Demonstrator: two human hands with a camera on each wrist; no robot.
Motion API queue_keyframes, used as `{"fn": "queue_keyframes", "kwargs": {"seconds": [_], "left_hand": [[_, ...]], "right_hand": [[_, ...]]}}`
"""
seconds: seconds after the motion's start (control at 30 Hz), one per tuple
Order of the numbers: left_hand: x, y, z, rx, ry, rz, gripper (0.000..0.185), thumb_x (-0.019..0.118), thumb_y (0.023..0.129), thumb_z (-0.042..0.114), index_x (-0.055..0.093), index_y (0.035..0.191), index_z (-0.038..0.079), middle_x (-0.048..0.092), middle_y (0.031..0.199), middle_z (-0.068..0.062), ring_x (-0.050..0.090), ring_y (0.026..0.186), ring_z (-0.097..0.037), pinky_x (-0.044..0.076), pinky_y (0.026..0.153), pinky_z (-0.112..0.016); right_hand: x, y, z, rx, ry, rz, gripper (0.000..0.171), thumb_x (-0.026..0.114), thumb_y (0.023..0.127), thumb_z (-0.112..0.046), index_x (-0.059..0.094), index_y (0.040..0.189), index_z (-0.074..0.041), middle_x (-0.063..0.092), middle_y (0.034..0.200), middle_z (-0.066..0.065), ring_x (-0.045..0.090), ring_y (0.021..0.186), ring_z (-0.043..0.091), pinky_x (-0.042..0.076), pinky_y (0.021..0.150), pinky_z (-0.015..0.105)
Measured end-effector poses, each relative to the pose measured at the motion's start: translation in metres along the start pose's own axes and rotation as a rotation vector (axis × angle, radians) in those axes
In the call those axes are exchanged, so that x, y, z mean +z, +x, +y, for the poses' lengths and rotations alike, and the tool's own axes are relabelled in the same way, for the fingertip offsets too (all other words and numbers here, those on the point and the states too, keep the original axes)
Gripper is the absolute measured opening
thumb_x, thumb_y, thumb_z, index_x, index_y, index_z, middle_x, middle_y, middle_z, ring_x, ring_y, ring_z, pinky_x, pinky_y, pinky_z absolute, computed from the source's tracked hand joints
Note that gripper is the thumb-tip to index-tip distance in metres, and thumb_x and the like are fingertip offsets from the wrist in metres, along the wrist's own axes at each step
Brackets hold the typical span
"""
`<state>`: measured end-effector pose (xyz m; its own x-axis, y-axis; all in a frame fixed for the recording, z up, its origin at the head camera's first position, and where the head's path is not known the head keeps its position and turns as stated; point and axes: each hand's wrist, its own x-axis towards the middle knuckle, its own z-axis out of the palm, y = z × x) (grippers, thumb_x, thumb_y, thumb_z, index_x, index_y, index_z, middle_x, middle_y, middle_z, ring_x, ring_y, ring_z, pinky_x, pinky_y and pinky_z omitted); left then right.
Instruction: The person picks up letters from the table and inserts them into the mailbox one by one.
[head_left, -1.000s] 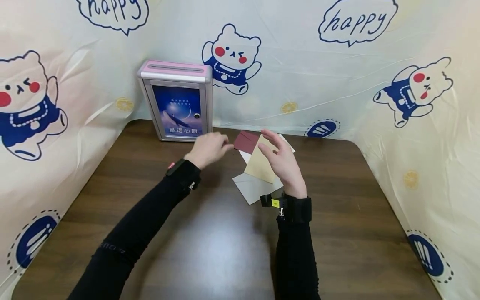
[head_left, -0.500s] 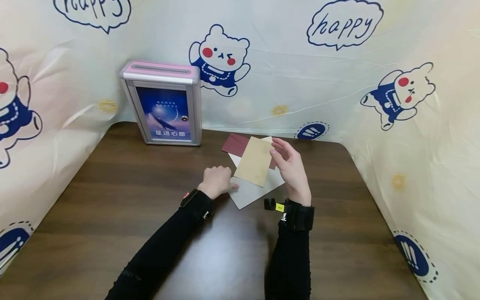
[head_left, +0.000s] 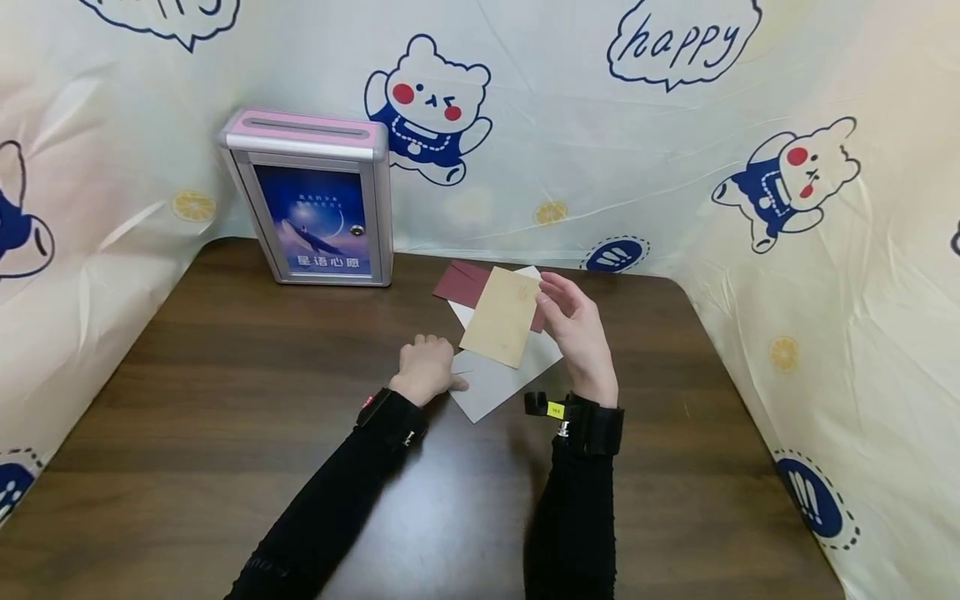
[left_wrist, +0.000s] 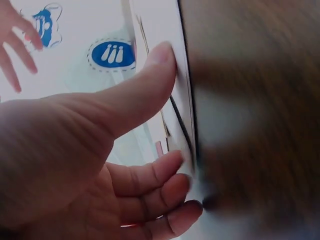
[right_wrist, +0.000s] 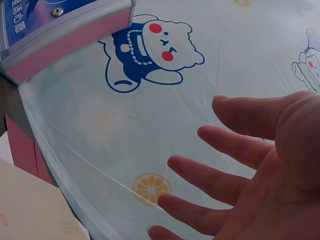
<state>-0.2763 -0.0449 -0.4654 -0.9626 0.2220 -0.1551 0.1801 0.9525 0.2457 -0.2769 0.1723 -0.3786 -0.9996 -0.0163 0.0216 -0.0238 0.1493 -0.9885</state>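
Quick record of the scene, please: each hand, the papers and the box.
Left hand: thumb at the left side of the grey envelope
Right hand: fingers spread, holding nothing, beside the cream paper
Cream paper: uppermost, overlapping the grey envelope and maroon envelope
White paper: mostly covered
Box: upright, back left of the table, slot on top, door closed

A tan rectangular card (head_left: pixel 498 317) lies askew across a pale grey envelope (head_left: pixel 491 385) and a maroon envelope (head_left: pixel 463 283).
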Motion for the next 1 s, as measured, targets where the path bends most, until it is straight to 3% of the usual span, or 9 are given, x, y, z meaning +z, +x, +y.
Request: {"fn": "queue_keyframes", "kwargs": {"seconds": [0.2,0.37,0.5,0.63,0.77,0.87,1.0], "left_hand": [[-0.006,0.003,-0.028,0.02,-0.144,-0.159,0.048,0.08,0.079,0.054,0.067,0.095,0.01,0.066,0.089,-0.005,0.062,0.086,-0.024,0.05,0.079,-0.046],[-0.026,-0.001,-0.051,0.077,-0.273,-0.203,0.037,0.078,0.084,0.045,0.067,0.093,0.012,0.06,0.083,-0.002,0.053,0.076,-0.018,0.042,0.068,-0.035],[-0.04,-0.003,-0.067,0.134,-0.408,-0.188,0.03,0.075,0.089,0.039,0.067,0.094,0.011,0.058,0.082,0.0,0.048,0.074,-0.015,0.037,0.066,-0.03],[-0.053,-0.006,-0.081,0.195,-0.582,-0.134,0.026,0.07,0.094,0.037,0.065,0.093,0.012,0.058,0.082,0.003,0.048,0.075,-0.014,0.038,0.069,-0.029],[-0.069,-0.013,-0.094,0.212,-0.731,-0.072,0.03,0.066,0.098,0.037,0.059,0.085,0.011,0.045,0.075,0.003,0.042,0.07,-0.014,0.033,0.065,-0.029],[-0.081,-0.02,-0.101,0.199,-0.781,-0.035,0.029,0.065,0.098,0.039,0.062,0.088,0.011,0.054,0.077,0.001,0.05,0.071,-0.014,0.04,0.065,-0.028],[-0.091,-0.027,-0.104,0.191,-0.796,0.028,0.032,0.065,0.098,0.042,0.064,0.091,0.011,0.071,0.093,-0.006,0.066,0.08,-0.018,0.052,0.069,-0.033]], "right_hand": [[0.002,-0.002,0.003,-0.035,-0.03,0.004,0.042,0.059,0.102,-0.016,0.053,0.143,-0.013,0.055,0.146,0.013,0.049,0.136,0.029,0.035,0.119,0.05],[0.009,-0.001,0.003,-0.063,-0.037,-0.03,0.042,0.059,0.102,-0.013,0.052,0.143,-0.009,0.057,0.144,0.016,0.057,0.123,0.028,0.04,0.115,0.047],[0.014,-0.002,0.004,-0.055,-0.044,-0.043,0.043,0.058,0.102,-0.01,0.051,0.144,-0.007,0.056,0.144,0.017,0.062,0.113,0.028,0.044,0.112,0.047],[0.019,-0.002,0.002,-0.084,-0.054,-0.062,0.042,0.058,0.102,-0.009,0.052,0.143,-0.005,0.055,0.144,0.019,0.056,0.127,0.031,0.043,0.112,0.051],[0.028,-0.001,-0.002,-0.146,-0.106,-0.115,0.041,0.06,0.101,-0.012,0.055,0.14,-0.004,0.056,0.144,0.019,0.048,0.139,0.034,0.039,0.115,0.052],[0.034,-0.001,-0.003,-0.177,-0.184,-0.178,0.041,0.062,0.101,-0.015,0.056,0.139,-0.004,0.056,0.144,0.017,0.048,0.14,0.032,0.039,0.116,0.051],[0.042,-0.001,-0.002,-0.194,-0.338,-0.304,0.041,0.063,0.101,-0.021,0.058,0.138,-0.006,0.06,0.141,0.015,0.054,0.134,0.028,0.042,0.113,0.05]]}}
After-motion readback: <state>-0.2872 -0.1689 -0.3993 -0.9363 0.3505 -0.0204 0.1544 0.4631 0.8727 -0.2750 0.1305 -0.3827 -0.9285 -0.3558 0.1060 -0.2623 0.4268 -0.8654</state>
